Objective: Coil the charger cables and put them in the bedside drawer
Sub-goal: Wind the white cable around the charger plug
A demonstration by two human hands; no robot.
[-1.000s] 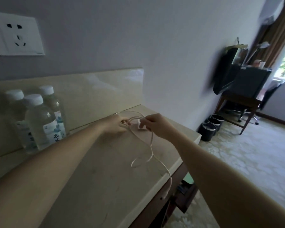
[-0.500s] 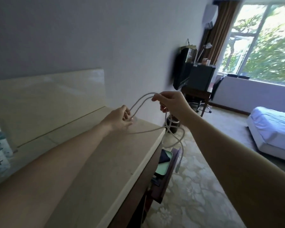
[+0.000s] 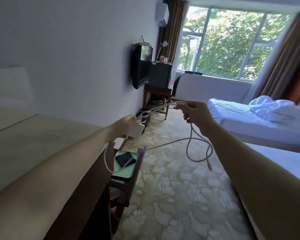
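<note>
1 cable (image 3: 190,130), 1 charger (image 3: 136,132), approx. 3 bins (image 3: 143,116)

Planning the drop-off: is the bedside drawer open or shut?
Open: the drawer juts out below the countertop, its contents visible from above.

Ahead of you: a black television (image 3: 140,66) on the wall, just beside a dark fridge (image 3: 160,75) on a wooden table (image 3: 156,91); bins (image 3: 144,112) on patterned carpet (image 3: 171,196); at your right, a white bed (image 3: 241,113) below the window (image 3: 223,40).

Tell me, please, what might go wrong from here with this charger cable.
The cable slack below the right hand crosses itself, its plug dangling free; it may knot during coiling. The cable loop under the left hand, which grips the white charger brick, hangs by the open drawer and could snag there.
</note>
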